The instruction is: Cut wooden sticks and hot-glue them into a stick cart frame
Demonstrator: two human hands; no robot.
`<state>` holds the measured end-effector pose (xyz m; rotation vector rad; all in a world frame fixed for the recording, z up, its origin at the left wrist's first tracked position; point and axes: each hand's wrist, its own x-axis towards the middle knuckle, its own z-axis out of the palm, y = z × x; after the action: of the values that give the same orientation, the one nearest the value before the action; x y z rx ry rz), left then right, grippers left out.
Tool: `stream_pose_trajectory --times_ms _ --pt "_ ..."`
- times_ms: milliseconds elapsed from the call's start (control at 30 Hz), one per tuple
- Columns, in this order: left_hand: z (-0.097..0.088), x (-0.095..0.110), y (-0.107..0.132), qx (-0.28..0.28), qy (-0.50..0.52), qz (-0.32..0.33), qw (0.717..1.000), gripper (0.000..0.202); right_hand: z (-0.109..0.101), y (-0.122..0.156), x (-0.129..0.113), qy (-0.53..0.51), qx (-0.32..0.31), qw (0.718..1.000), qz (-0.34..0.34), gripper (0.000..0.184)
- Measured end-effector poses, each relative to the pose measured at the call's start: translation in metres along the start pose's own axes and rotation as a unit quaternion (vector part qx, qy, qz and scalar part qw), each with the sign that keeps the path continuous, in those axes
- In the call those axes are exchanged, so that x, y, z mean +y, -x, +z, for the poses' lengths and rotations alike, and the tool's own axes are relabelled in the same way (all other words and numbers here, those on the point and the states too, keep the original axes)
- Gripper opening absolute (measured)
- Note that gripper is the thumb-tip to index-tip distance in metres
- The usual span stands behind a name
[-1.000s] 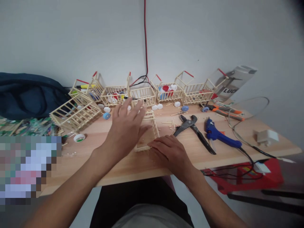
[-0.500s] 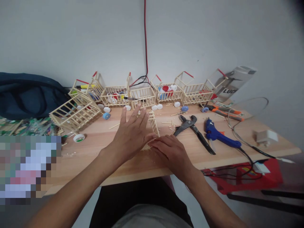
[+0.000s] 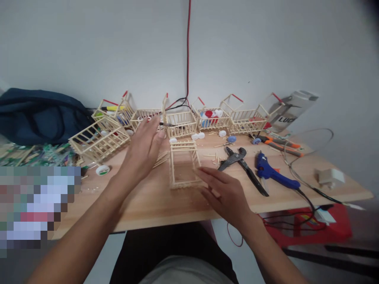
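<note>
A small open frame of thin wooden sticks (image 3: 184, 184) lies on the table in front of me, with a few sticks set side by side across its far end. My right hand (image 3: 225, 193) is at the frame's near right side, fingers stretched out and thumb apart, fingertips at or against its edge. Left of the frame, my left hand (image 3: 143, 148) is held open with straight fingers, holding nothing. It partly covers loose sticks (image 3: 161, 159) and a stick cart behind it. Another stick cart (image 3: 180, 123) stands just beyond the frame.
More stick carts line the wall, one (image 3: 99, 138) at left, one holding bottle caps (image 3: 209, 114). To the right lie black pliers (image 3: 245, 169), a blue glue gun (image 3: 275, 171), orange-handled pliers (image 3: 284, 142) and a white adapter (image 3: 330, 177). A dark blue bag (image 3: 41, 116) is at left.
My left hand has moved left, off the stick frame, which now shows clearly. My right hand has shifted slightly right and lower, its fingers more spread.
</note>
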<state>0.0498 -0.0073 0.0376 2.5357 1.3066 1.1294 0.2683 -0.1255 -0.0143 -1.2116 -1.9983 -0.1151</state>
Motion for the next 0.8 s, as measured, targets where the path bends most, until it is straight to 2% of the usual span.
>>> stream_pose_trajectory --times_ms 100,267,400,567,800 --pt "0.002 -0.017 0.0 0.045 0.006 -0.019 0.999 0.048 -0.006 -0.018 0.0 0.064 0.015 0.998 -0.016 0.036" --pt "0.014 -0.037 0.008 0.076 -0.023 -0.02 0.997 0.041 0.002 -0.052 -0.002 0.164 -0.081 0.983 -0.03 0.048" --pt "0.014 -0.043 0.012 0.078 -0.036 -0.019 0.996 0.041 0.014 -0.062 -0.003 0.189 -0.141 0.971 -0.026 0.054" --pt "0.012 -0.043 0.014 0.055 -0.065 -0.032 0.996 0.043 0.019 -0.064 -0.003 0.195 -0.182 0.964 -0.026 0.056" --pt "0.009 -0.052 0.015 -0.028 -0.107 -0.055 0.992 0.04 0.019 -0.065 -0.004 0.21 -0.196 0.957 -0.023 0.056"
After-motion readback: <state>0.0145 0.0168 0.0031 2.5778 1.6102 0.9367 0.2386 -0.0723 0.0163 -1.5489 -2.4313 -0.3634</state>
